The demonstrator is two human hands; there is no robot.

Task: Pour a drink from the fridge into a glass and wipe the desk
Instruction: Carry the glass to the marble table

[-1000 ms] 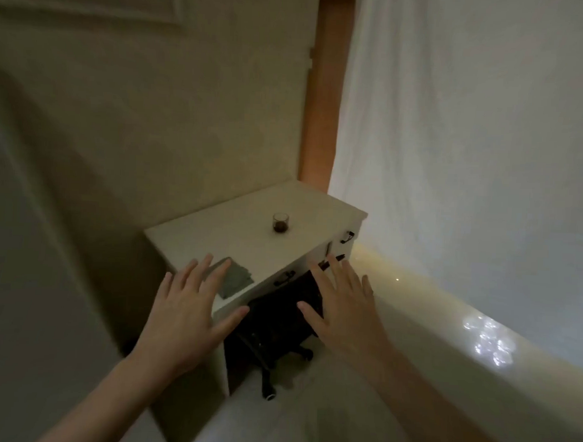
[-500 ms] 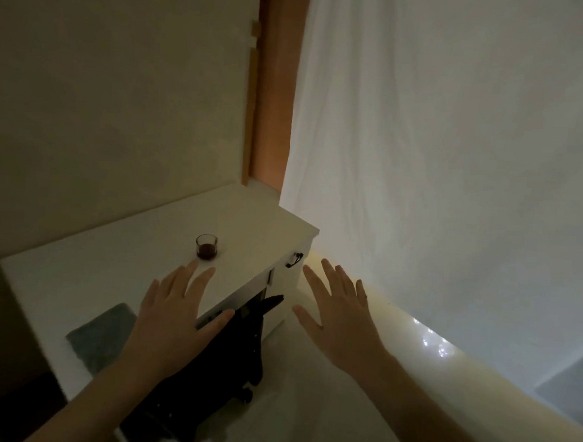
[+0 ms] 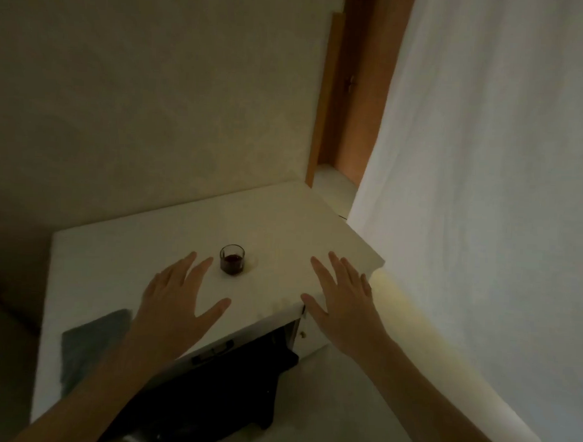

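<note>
A small glass (image 3: 232, 259) with dark drink in its bottom stands upright near the middle of the white desk (image 3: 283, 220). A grey cloth (image 3: 89, 340) lies flat on the desk's near left part, partly hidden by my left forearm. My left hand (image 3: 179, 303) hovers over the desk just to the near left of the glass, fingers spread, holding nothing. My right hand (image 3: 341, 300) is spread over the desk's front right corner, also empty. No fridge or bottle is in view.
A black chair (image 3: 215, 394) is tucked under the desk's front edge, below a drawer handle (image 3: 212, 351). A white curtain (image 3: 485, 196) hangs along the right. A wooden door (image 3: 352, 90) stands behind the desk. A beige wall backs the desk on the left.
The view has closed in on the desk, which now fills the lower middle. Both open hands have moved forward from in front of the desk to over its top, the left nearing the glass.
</note>
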